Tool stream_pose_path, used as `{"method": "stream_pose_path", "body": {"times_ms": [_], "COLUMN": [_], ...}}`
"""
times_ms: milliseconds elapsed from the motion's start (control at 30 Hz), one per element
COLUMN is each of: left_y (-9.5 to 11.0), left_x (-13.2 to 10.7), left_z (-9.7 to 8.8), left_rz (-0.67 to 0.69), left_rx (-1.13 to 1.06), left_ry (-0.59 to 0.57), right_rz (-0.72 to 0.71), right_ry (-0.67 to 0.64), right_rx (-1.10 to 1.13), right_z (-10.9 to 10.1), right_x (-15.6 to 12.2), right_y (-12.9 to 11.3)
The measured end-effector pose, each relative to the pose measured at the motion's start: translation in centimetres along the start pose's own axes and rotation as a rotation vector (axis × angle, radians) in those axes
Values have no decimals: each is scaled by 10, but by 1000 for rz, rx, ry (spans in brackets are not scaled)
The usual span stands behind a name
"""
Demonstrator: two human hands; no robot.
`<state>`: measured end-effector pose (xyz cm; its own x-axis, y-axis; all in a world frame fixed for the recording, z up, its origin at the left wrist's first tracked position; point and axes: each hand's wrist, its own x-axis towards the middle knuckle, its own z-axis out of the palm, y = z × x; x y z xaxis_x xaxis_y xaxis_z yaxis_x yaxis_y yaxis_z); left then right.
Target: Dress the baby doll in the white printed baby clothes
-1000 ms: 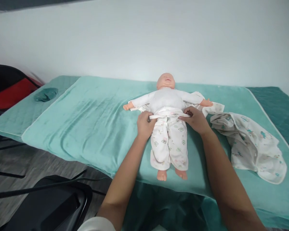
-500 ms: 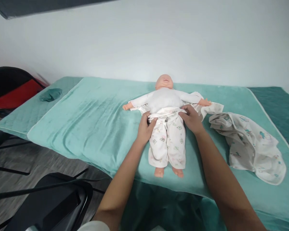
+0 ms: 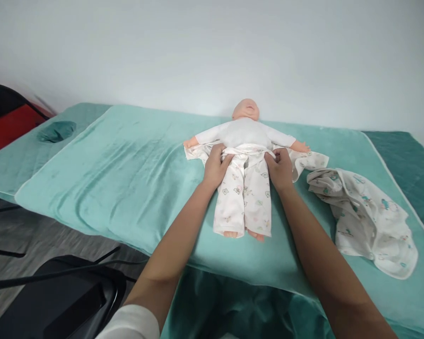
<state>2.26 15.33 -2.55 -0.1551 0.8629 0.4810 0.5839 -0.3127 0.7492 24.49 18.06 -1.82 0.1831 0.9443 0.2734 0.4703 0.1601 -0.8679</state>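
A baby doll (image 3: 246, 131) lies on its back on the teal bed cover, arms spread out. Printed white baby pants (image 3: 243, 193) cover its legs, with the toes peeking from the cuffs. At the waist, my left hand (image 3: 216, 167) pinches the waistband on one side. My right hand (image 3: 280, 168) grips the other side of the same waistband. A printed white cloth (image 3: 311, 161) lies partly beneath the doll and shows on both sides of it. The fingertips are partly hidden in the folded fabric.
A crumpled printed baby garment (image 3: 371, 216) lies to the right on the bed cover (image 3: 127, 169). The bed stands against a white wall (image 3: 198, 52). A black chair (image 3: 63, 296) is at lower left, and a red and black chair (image 3: 10, 120) at far left.
Both hands have drawn the pants slightly up toward the doll's chest. The cuffs now cover most of the feet. The view has shifted a little.
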Motion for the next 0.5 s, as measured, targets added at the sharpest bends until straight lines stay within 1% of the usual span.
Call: {"method": "stream_pose_path", "body": {"times_ms": [67, 133, 233, 367, 433, 500], "left_y": [-2, 1, 12, 28, 31, 30], "left_x": [0, -7, -29, -64, -75, -80], "left_z": [1, -1, -10, -22, -24, -24], "left_rz": [39, 38, 30, 77, 83, 59], "left_rx": [17, 24, 40, 54, 45, 38], "left_ry": [36, 54, 41, 12, -18, -45], "right_rz": [3, -1, 1, -14, -34, -44], "right_ry": [2, -8, -18, -6, -1, -4], "right_rx": [-42, -71, -86, -87, -79, -60], "right_z": [-1, -2, -5, -6, -6, -6], "right_x": [-1, -3, -6, -8, -9, -9], "right_y": [0, -1, -3, -3, -2, -2]}}
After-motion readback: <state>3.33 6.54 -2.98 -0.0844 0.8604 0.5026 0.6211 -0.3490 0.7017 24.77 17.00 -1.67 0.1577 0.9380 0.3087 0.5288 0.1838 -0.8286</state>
